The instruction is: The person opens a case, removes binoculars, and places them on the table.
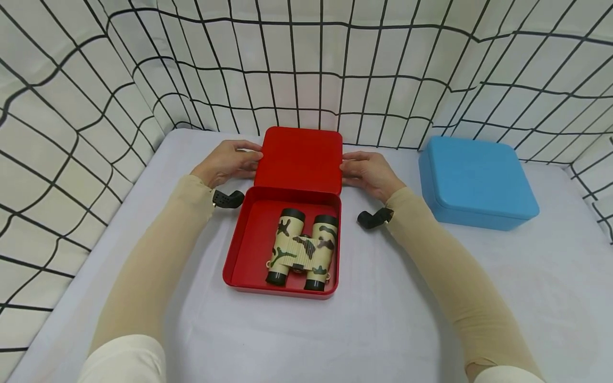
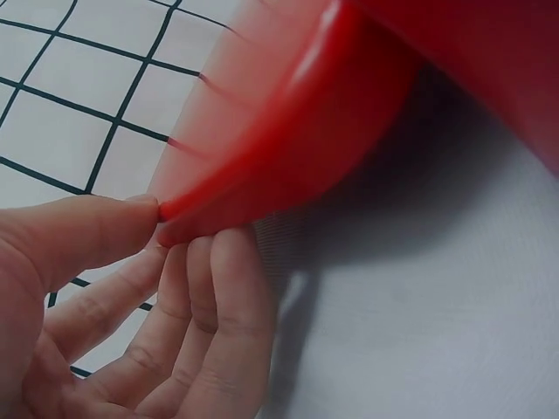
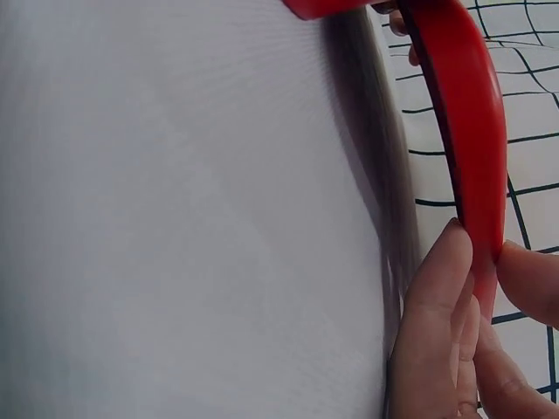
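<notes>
A red box (image 1: 254, 234) stands on the white surface with its red lid (image 1: 301, 159) raised at its far edge. Inside the box, toward its right side, lies a pair of camouflage-patterned binoculars (image 1: 301, 250). My left hand (image 1: 229, 164) pinches the lid's left edge; the left wrist view shows the thumb on one side of the red rim (image 2: 262, 166) and the fingers on the other. At the opposite edge, my right hand (image 1: 367, 173) holds the lid, its thumb and fingers pinching the red rim (image 3: 476, 131) in the right wrist view.
To the right of the red box sits a closed light-blue box (image 1: 479, 178). White cloth (image 1: 383, 319) covers the table. Behind it and along both sides rise white panels with a black grid (image 1: 306, 69).
</notes>
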Tool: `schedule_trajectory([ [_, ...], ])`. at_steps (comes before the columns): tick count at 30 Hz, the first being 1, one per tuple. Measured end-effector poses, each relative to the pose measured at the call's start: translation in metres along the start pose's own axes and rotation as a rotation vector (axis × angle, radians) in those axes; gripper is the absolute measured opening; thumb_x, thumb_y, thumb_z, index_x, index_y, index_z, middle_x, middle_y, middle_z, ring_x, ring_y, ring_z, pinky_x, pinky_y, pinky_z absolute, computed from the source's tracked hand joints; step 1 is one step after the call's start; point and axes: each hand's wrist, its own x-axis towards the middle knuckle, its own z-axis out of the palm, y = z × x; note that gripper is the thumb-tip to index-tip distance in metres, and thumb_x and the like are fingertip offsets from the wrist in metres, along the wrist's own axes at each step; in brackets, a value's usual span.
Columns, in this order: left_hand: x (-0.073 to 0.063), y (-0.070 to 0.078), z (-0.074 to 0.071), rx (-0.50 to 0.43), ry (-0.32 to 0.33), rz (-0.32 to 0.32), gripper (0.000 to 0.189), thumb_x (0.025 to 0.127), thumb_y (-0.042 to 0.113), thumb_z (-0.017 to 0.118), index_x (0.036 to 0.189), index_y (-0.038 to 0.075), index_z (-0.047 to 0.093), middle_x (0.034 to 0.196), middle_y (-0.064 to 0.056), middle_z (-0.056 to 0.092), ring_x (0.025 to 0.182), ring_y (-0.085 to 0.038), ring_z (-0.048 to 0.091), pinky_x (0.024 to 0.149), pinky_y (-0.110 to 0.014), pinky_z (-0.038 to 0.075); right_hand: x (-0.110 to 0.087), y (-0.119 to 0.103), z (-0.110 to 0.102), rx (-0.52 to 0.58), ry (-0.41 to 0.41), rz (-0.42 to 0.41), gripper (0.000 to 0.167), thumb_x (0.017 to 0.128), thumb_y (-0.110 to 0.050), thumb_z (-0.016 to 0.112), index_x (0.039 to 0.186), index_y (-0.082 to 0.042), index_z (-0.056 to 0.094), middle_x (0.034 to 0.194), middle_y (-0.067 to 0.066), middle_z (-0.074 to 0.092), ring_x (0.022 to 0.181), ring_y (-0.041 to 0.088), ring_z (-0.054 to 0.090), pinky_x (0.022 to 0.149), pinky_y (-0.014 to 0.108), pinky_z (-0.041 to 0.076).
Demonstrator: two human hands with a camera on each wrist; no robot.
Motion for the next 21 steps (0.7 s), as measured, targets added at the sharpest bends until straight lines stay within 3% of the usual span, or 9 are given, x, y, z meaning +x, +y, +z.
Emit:
schedule_trajectory([
  [10, -0.0012, -0.0024, 0.0026, 0.077, -0.011, 0.029, 0.048, 0.106, 0.023, 0.058, 0.152, 0.009, 0.050, 0.139, -0.016, 0.062, 0.104, -0.016, 0.070, 0.092, -0.030, 0.061, -0.0003, -0.0002, 0.0005, -0.065, 0.022, -0.007, 0.050, 0.098, -0.013, 0.069, 0.146, -0.009, 0.055, 0.138, 0.014, 0.064, 0.113, 0.025, 0.069, 0.097, 0.034, 0.060],
  [17, -0.0052, -0.0001, 0.0048, 0.144, -0.015, 0.049, 0.049, 0.106, 0.022, 0.058, 0.152, 0.007, 0.049, 0.144, -0.018, 0.059, 0.108, -0.018, 0.069, 0.090, -0.028, 0.062, -0.0038, -0.0036, 0.0040, -0.260, 0.027, -0.025, 0.049, 0.098, -0.021, 0.070, 0.143, -0.006, 0.056, 0.136, 0.013, 0.064, 0.116, 0.026, 0.069, 0.104, 0.037, 0.057],
  [21, -0.0052, -0.0002, 0.0058, 0.184, -0.018, 0.048, 0.048, 0.107, 0.023, 0.056, 0.151, 0.005, 0.050, 0.145, -0.018, 0.058, 0.116, -0.024, 0.067, 0.090, -0.028, 0.061, -0.0060, -0.0069, 0.0056, -0.300, 0.017, -0.004, 0.049, 0.100, -0.022, 0.068, 0.144, -0.004, 0.055, 0.140, 0.014, 0.063, 0.121, 0.028, 0.067, 0.108, 0.040, 0.055],
])
